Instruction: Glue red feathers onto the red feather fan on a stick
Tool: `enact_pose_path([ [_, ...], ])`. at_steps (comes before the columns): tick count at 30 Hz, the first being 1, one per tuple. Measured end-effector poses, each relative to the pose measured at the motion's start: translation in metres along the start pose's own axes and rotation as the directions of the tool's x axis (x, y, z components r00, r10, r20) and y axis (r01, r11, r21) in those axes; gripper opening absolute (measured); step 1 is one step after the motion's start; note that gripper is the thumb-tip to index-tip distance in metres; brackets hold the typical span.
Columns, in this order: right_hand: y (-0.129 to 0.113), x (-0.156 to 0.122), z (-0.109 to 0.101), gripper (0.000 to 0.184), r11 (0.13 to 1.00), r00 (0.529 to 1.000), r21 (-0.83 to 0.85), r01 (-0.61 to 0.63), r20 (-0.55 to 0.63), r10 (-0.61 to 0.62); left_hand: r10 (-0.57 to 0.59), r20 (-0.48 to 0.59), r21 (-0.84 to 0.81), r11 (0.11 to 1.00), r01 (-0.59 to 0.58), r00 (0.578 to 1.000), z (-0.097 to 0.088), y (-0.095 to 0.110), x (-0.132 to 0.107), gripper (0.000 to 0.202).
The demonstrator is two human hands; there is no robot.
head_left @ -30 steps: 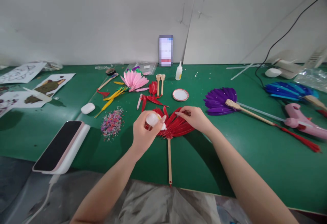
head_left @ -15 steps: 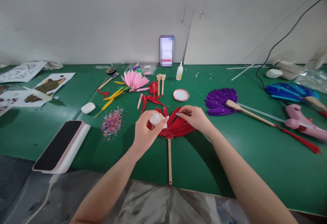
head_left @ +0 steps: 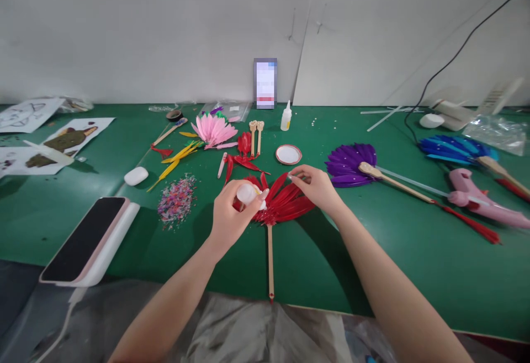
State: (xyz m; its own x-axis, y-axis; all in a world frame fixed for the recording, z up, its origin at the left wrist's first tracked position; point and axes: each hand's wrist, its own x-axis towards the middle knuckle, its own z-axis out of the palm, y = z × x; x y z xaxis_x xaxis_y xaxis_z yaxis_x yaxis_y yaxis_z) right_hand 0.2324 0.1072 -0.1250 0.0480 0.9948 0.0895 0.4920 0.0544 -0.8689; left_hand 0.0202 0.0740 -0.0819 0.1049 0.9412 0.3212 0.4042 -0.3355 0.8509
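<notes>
My left hand is closed around a small white glue bottle, tipped with its nozzle end down over the red feather fan. My right hand pinches the tip of a red feather at the fan's upper edge, thumb and forefinger together. The fan lies on the green table with its wooden handle pointing toward me. Part of the fan's left side is hidden behind my left hand. Whether glue is flowing cannot be made out.
Beyond the fan are a round white lid, another glue bottle and loose red feathers. Colourful chips and a phone lie left. On the right are a purple fan, a blue fan and a pink glue gun.
The view has shifted slightly, so things sit a little further left. My right fingertips have moved slightly outward along the fan's upper edge. The glue bottle stays in my left hand over the fan.
</notes>
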Motion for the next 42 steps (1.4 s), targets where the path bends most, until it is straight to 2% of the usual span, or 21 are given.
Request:
enact_pose_path([
  [5,0.002,0.002,-0.002,0.024,0.999,1.000,0.026,-0.029,-0.008,0.030,0.004,-0.004,-0.008,1.000,-0.004,1.000,0.000,0.000,0.001,0.018],
  [9,0.000,-0.001,-0.001,0.036,0.997,0.996,0.053,-0.063,0.073,0.059,0.003,0.000,-0.014,1.000,-0.003,1.000,0.000,0.001,0.001,0.019],
  [13,-0.001,-0.002,0.002,0.034,0.992,0.991,0.095,-0.077,0.117,0.066,0.003,0.012,-0.015,1.000,-0.002,1.000,0.000,0.001,0.001,0.018],
  [19,0.005,0.001,0.004,0.028,0.990,0.994,0.117,-0.076,0.092,0.065,-0.004,0.032,-0.015,1.000,0.005,0.999,0.001,0.002,0.001,0.018],
  [23,0.006,0.002,0.003,0.026,0.990,0.997,0.124,-0.065,0.051,0.059,-0.005,-0.006,-0.032,0.999,0.005,1.000,0.000,0.002,0.001,0.018],
  [29,0.000,0.001,0.001,0.036,0.985,0.995,0.144,-0.095,-0.025,0.100,-0.048,-0.055,-0.095,0.995,0.043,0.997,-0.002,0.001,0.003,0.018],
  [33,-0.004,-0.001,0.008,0.040,0.980,0.999,0.196,-0.040,0.013,0.039,-0.067,-0.061,-0.087,0.994,0.062,0.996,-0.002,0.001,0.003,0.019],
  [37,-0.007,-0.002,0.013,0.028,0.985,0.997,0.164,0.049,0.047,-0.058,-0.072,-0.054,-0.104,0.992,0.066,0.996,0.000,0.001,0.003,0.019],
  [42,-0.008,-0.002,0.013,0.017,0.979,0.999,0.198,0.039,-0.006,-0.039,-0.074,-0.053,-0.092,0.993,0.068,0.996,0.001,0.002,0.003,0.019],
])
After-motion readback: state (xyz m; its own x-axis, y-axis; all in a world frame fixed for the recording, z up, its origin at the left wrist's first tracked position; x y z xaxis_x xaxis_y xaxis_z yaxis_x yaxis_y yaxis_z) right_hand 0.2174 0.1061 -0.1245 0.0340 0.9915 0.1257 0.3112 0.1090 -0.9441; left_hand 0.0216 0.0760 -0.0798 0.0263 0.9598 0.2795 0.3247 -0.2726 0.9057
